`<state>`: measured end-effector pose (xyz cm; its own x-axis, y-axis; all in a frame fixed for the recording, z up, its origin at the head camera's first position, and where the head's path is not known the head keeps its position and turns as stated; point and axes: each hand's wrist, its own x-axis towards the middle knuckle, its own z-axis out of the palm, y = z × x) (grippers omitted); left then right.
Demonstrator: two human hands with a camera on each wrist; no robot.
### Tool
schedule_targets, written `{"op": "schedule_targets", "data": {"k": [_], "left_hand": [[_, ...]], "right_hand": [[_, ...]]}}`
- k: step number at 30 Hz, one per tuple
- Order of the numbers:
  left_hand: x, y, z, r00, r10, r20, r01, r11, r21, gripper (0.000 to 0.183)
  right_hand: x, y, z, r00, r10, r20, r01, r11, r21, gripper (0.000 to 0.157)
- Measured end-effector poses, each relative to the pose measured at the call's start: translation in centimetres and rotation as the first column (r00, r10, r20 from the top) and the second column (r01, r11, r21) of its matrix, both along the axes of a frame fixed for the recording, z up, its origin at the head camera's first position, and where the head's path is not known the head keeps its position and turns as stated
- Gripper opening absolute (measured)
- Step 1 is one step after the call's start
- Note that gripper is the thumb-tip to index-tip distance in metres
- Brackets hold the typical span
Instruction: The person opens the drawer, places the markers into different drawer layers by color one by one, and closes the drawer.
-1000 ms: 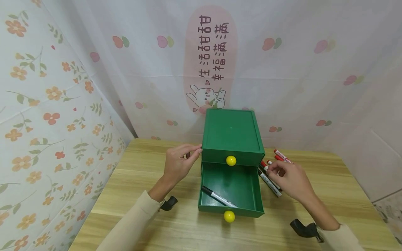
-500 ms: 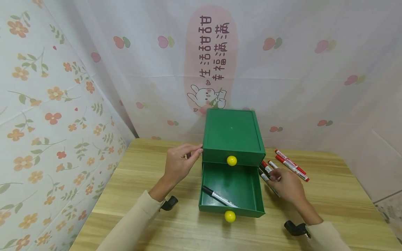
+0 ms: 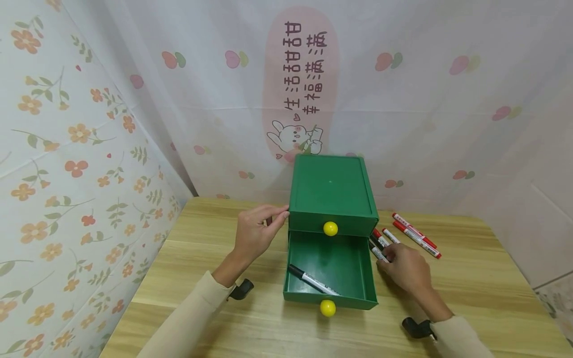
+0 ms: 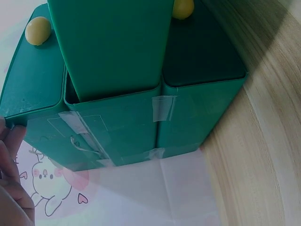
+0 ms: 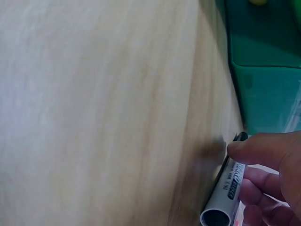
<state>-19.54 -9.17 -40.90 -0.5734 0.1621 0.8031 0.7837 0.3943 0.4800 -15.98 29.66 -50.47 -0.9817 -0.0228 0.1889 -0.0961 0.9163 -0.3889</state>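
A green drawer cabinet (image 3: 331, 186) stands against the backdrop, its middle drawer (image 3: 346, 268) pulled out. In that drawer lies a black-capped marker (image 3: 313, 282). My left hand (image 3: 255, 233) pinches the cabinet's upper left front corner between thumb and forefinger; its fingertips (image 4: 18, 132) show at the left border of the left wrist view. To the right of the cabinet, my right hand (image 3: 407, 268) holds a white-barrelled marker (image 5: 230, 186) low over the table, thumb on one side and fingers on the other. The hand partly covers the neighbouring markers in the head view.
Two red markers (image 3: 418, 239) lie side by side behind my right hand. Closer to the cabinet are more red-capped markers (image 3: 390, 235). Yellow ball knobs (image 3: 330, 228) stick out from the drawer fronts. Clear tape (image 4: 162, 108) joins the cabinet's stacked boxes.
My right hand has come left and down onto the marker and grips it, uncovering the red markers behind. My left hand and the cabinet stay put.
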Motion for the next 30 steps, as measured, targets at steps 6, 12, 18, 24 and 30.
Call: {"op": "schedule_targets", "data": {"k": [6, 12, 18, 24, 30], "left_hand": [[0.0, 0.0, 0.0, 1.0, 0.001, -0.001, -0.001, 1.0, -0.001, 0.015], [0.0, 0.1, 0.0, 1.0, 0.005, -0.011, -0.004, 1.0, 0.002, 0.015], [0.0, 0.0, 0.0, 1.0, 0.004, -0.008, -0.004, 1.0, 0.003, 0.015], [0.0, 0.1, 0.0, 1.0, 0.009, -0.008, -0.009, 1.0, -0.001, 0.015], [0.0, 0.1, 0.0, 1.0, 0.013, -0.019, -0.013, 1.0, 0.001, 0.015]], "right_hand": [[-0.2, 0.0, -0.6, 1.0, 0.012, -0.021, -0.011, 0.999, 0.034, 0.021], [-0.3, 0.0, -0.8, 0.999, 0.017, -0.04, -0.015, 0.998, 0.057, 0.018], [-0.2, -0.1, -0.7, 0.998, 0.014, -0.054, -0.011, 0.998, 0.067, 0.016], [0.2, -0.3, 0.1, 0.999, -0.015, -0.048, 0.017, 0.998, 0.054, 0.019], [0.8, -0.5, 1.2, 1.0, -0.024, -0.011, 0.025, 0.999, 0.041, 0.023]]}}
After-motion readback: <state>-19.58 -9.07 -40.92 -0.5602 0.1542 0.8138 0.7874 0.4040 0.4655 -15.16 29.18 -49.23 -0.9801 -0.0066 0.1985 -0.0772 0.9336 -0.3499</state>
